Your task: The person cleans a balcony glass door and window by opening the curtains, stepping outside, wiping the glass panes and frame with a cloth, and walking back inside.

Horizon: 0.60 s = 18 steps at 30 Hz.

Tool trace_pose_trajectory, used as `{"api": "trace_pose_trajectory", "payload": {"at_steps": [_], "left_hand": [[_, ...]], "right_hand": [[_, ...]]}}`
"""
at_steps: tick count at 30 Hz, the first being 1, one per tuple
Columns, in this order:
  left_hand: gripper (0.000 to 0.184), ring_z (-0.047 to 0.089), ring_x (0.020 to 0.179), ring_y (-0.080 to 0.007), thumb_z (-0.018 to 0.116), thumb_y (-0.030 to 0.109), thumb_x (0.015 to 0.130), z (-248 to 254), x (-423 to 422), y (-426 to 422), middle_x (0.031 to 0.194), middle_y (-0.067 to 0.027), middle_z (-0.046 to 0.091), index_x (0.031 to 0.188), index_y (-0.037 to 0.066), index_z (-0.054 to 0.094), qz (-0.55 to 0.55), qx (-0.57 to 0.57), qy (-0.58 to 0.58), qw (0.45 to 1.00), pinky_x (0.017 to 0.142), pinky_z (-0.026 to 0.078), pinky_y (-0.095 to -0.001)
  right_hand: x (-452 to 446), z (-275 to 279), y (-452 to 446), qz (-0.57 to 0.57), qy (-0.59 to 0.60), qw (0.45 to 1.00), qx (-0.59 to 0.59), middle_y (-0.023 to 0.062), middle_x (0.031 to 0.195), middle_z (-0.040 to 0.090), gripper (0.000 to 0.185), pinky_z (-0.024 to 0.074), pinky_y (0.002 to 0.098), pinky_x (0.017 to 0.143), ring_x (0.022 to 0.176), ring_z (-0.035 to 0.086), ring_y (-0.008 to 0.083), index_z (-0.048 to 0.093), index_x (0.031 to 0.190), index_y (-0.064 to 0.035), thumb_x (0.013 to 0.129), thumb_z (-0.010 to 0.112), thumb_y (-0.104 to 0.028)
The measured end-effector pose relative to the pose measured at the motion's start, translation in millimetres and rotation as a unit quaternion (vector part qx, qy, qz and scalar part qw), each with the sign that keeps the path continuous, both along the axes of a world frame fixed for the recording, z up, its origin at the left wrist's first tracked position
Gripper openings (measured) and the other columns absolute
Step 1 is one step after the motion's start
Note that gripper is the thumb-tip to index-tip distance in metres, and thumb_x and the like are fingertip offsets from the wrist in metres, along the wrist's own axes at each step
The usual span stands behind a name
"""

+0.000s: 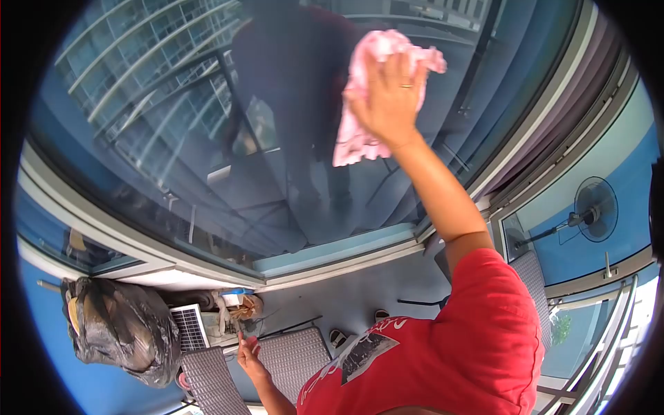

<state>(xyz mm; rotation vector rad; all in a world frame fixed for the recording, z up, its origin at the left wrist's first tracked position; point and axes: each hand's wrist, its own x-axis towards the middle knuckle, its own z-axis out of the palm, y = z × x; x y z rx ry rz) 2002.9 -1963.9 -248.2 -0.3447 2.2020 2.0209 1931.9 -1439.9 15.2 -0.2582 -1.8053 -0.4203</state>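
My right hand (394,97) presses a crumpled pink cloth (351,135) against the large glass pane (173,138), high up and right of the middle. The fingers lie over the cloth, and a ring shows on one of them. Its ruffled edges stick out above and below the hand. My left hand (252,356) hangs low in front of my body, with loosely bent fingers and nothing visible in it. Near it are a woven grey seat (294,356) and a small solar panel (189,326).
A stuffed black plastic bag (124,332) stands at the lower left, beside a cluttered pile of small items (238,308). A window frame (332,274) runs below the pane. On the right are a fan (593,209) and a railing (615,346). The glass reflects a building and a figure.
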Motion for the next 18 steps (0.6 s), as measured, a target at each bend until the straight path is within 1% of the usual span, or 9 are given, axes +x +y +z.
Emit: {"api": "trace_pose_trajectory", "payload": {"at_steps": [3, 7, 10, 12, 13, 14, 15, 17, 18], "left_hand": [[0.044, 0.058, 0.087, -0.0150, 0.047, 0.036, 0.095, -30, 4, 18, 0.094, -0.0057, 0.063, 0.129, 0.008, 0.052, -0.009, -0.023, -0.042, 0.999, 0.073, 0.045, -0.0296], [0.045, 0.056, 0.082, -0.0143, 0.048, 0.035, 0.094, -86, 8, 24, 0.095, -0.0053, 0.063, 0.131, 0.010, 0.050, -0.018, -0.046, -0.116, 0.992, 0.070, 0.044, -0.0297], [0.050, 0.055, 0.084, -0.0130, 0.049, 0.026, 0.094, -132, -2, 17, 0.095, -0.0038, 0.062, 0.139, 0.010, 0.037, -0.022, -0.056, -0.179, 0.982, 0.070, 0.043, -0.0285], [0.053, 0.055, 0.088, -0.0157, 0.051, 0.022, 0.093, -210, -16, -10, 0.101, -0.0054, 0.061, 0.141, 0.008, 0.034, 0.016, -0.112, -0.136, 0.984, 0.073, 0.044, -0.0299], [0.060, 0.055, 0.094, -0.0210, 0.055, 0.021, 0.090, -266, -23, -33, 0.108, -0.0125, 0.059, 0.142, 0.007, 0.029, 0.033, -0.160, -0.054, 0.985, 0.079, 0.044, -0.0300], [0.067, 0.055, 0.100, -0.0299, 0.057, 0.022, 0.087, -271, -28, -42, 0.115, -0.0178, 0.055, 0.143, 0.006, 0.025, -0.020, -0.259, -0.137, 0.956, 0.086, 0.043, -0.0317], [0.067, 0.055, 0.100, -0.0299, 0.057, 0.022, 0.087, -280, -23, -46, 0.115, -0.0178, 0.055, 0.143, 0.006, 0.025, 0.007, -0.254, -0.140, 0.957, 0.086, 0.043, -0.0317], [0.072, 0.051, 0.107, -0.0338, 0.060, 0.026, 0.083, -321, -20, -50, 0.125, -0.0148, 0.050, 0.144, 0.010, 0.024, -0.015, -0.477, -0.050, 0.877, 0.092, 0.040, -0.0380], [0.074, 0.047, 0.112, -0.0340, 0.060, 0.027, 0.083, -316, -14, -40, 0.131, -0.0125, 0.045, 0.144, 0.012, 0.023, -0.025, -0.521, -0.087, 0.849, 0.094, 0.039, -0.0417]], "right_hand": [[92, -10, 129, 0.002, 0.043, 0.998, -0.041, 0.0233, 0.146, 0.023, 0.069, 0.0027, 0.0540, 0.110, 0.139, 0.012, 0.0367, 0.035, 0.138, -0.0021, 0.084, 0.050, -0.041], [185, -50, 269, 0.011, 0.151, 0.981, -0.118, 0.0241, 0.147, 0.020, 0.066, 0.0047, 0.0442, 0.112, 0.138, 0.013, 0.0385, 0.028, 0.139, 0.0041, 0.089, 0.041, -0.036], [201, -65, 303, -0.006, 0.126, 0.989, -0.075, 0.0229, 0.147, 0.020, 0.065, 0.0098, 0.0436, 0.111, 0.137, 0.015, 0.0376, 0.027, 0.139, 0.0033, 0.092, 0.036, -0.040], [166, -68, 299, -0.013, 0.186, 0.977, -0.102, 0.0217, 0.146, 0.022, 0.065, 0.0125, 0.0443, 0.109, 0.136, 0.017, 0.0373, 0.027, 0.140, 0.0015, 0.093, 0.035, -0.043], [153, -60, 274, -0.012, 0.197, 0.976, -0.092, 0.0211, 0.146, 0.022, 0.066, 0.0128, 0.0450, 0.109, 0.135, 0.018, 0.0373, 0.028, 0.140, 0.0007, 0.093, 0.035, -0.045], [139, -48, 238, -0.010, 0.208, 0.975, -0.082, 0.0204, 0.146, 0.023, 0.066, 0.0130, 0.0458, 0.108, 0.135, 0.019, 0.0372, 0.028, 0.140, -0.0002, 0.093, 0.035, -0.046], [116, -46, 196, 0.002, 0.205, 0.977, -0.053, 0.0198, 0.146, 0.024, 0.066, 0.0128, 0.0468, 0.108, 0.134, 0.020, 0.0372, 0.029, 0.140, -0.0008, 0.093, 0.035, -0.047], [64, -40, 116, 0.045, 0.191, 0.980, -0.017, 0.0182, 0.146, 0.024, 0.065, 0.0121, 0.0490, 0.107, 0.134, 0.020, 0.0368, 0.029, 0.140, -0.0022, 0.093, 0.036, -0.046], [34, -37, 81, 0.017, 0.188, 0.982, -0.018, 0.0174, 0.146, 0.024, 0.062, 0.0122, 0.0503, 0.106, 0.135, 0.020, 0.0359, 0.030, 0.141, -0.0047, 0.093, 0.036, -0.044]]}}
